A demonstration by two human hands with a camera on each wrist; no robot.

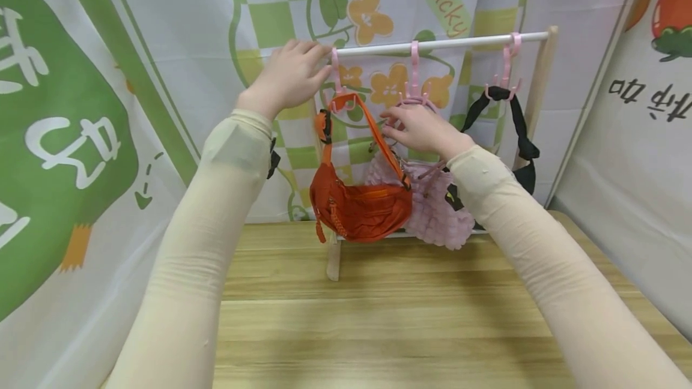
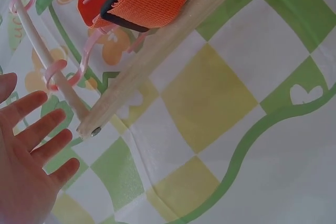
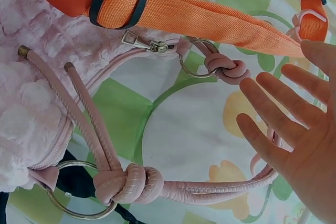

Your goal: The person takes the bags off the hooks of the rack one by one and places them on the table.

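An orange waist bag (image 1: 362, 203) hangs by its strap from the left pink hook (image 1: 337, 71). Behind it and to its right, a fluffy pink handbag (image 1: 440, 215) hangs from the middle pink hook (image 1: 414, 68). My left hand (image 1: 289, 77) is at the left end of the white rail (image 1: 449, 44); in the left wrist view its fingers (image 2: 44, 129) are spread, with nothing in them. My right hand (image 1: 424, 128) is in front of the pink handbag's knotted handle (image 3: 215, 190). Its fingers are extended, the thumb overlapping the orange strap (image 3: 220, 22) in the right wrist view.
A black bag (image 1: 524, 176) hangs at the right from another pink hook (image 1: 505, 74). The rack has wooden posts (image 1: 542, 83) and stands on a wood-grain table (image 1: 400, 329). Printed cloth (image 1: 178, 29) closes off the back and sides.
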